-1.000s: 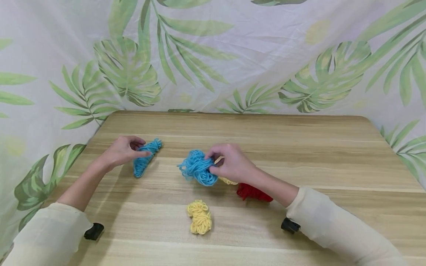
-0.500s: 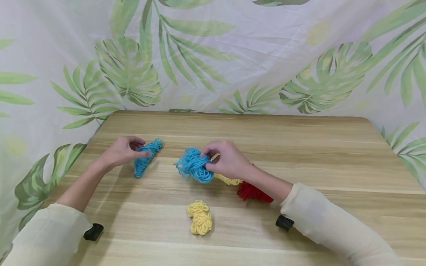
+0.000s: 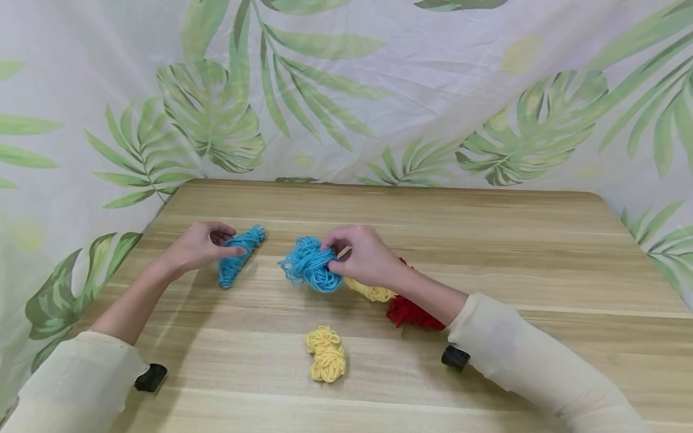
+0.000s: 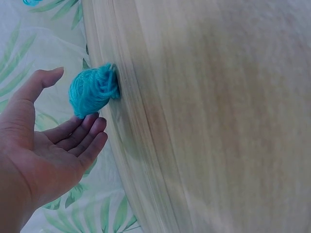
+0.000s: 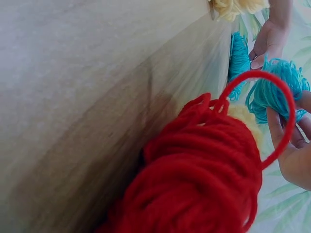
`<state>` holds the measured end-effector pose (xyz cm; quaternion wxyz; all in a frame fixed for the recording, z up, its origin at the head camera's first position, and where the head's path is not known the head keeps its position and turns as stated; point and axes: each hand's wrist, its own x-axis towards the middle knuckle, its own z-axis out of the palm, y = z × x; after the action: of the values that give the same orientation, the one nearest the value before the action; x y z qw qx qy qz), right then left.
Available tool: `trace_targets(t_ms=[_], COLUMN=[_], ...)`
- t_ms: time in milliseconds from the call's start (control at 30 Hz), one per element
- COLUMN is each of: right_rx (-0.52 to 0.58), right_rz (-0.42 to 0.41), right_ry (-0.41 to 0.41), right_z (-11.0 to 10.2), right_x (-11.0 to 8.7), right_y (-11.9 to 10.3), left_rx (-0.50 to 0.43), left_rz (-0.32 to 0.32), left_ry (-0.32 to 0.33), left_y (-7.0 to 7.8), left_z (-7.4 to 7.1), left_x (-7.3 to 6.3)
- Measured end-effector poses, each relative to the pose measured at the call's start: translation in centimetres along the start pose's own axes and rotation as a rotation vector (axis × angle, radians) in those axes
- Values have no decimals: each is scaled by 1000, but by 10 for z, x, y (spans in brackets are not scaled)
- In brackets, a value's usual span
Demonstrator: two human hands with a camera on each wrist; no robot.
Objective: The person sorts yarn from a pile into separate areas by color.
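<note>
Two hands stand well apart in my head view. The left hand [image 3: 198, 246] is at a slim blue bundle [image 3: 233, 269] of yarn, thumb and fingers apart. To its right, I have the right hand [image 3: 367, 256] pinching a looser blue tangle [image 3: 307, 264], held just above the table [image 3: 487, 240]. Under the right hand, partly hidden, is a yellow skein [image 3: 373, 292], and red yarn [image 3: 407, 313] lies beneath the right forearm. Nearer the wearer than the right hand rests a second yellow clump [image 3: 327, 356]. Beyond both hands hangs a leaf-printed cloth [image 3: 422, 90].

On my left wrist view, the left hand's thumb stands clear of the slim bundle, while its fingers reach to the underside; I cannot tell whether the fingertips touch it. That bundle sits against the table.

My right wrist view is mostly red yarn, one loop sticking out from it. Past it, the right hand holds the tangle by thumb and fingers, with the left hand and slim bundle farther off.
</note>
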<state>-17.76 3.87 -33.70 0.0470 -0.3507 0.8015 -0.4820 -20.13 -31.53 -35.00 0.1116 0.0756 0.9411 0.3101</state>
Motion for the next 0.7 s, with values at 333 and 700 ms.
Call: trace_targets(t_ms=[333, 700], right_rx=[15, -9], right_rz=[30, 43], right_ry=[-8, -10], right_z=[1, 1], right_x=[7, 12], right_y=[-1, 3], left_rx=[-3, -8], left_rz=[13, 2], left_ry=[2, -1], left_y=[1, 1], left_z=[0, 0], left_x=[-1, -1])
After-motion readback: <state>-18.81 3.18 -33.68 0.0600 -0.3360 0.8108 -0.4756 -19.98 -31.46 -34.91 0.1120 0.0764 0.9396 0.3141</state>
